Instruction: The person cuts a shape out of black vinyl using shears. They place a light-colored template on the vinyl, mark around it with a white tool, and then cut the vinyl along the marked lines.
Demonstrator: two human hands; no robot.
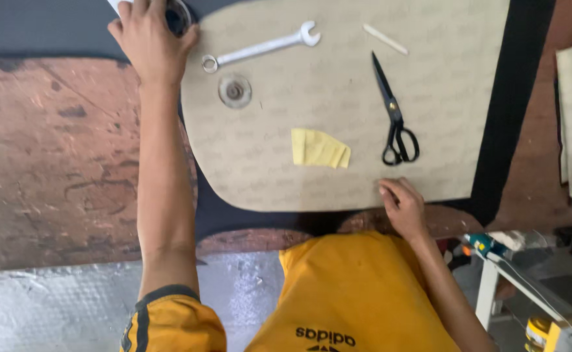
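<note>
A round dark-rimmed object (178, 16) is gripped by the left hand (149, 39); the beige template board (286, 117) is pinned under flat right hand (402, 207) fingers.

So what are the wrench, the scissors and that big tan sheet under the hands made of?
The wrench looks like bare steel: silvery with a dull shine. The scissors seem to be metal too, painted or coated black on blades and handles alike. The tan sheet looks like stiff board or a leather-like material, matte with a faint repeating pattern; I can't tell which. The right hand rests on its edge.
</note>
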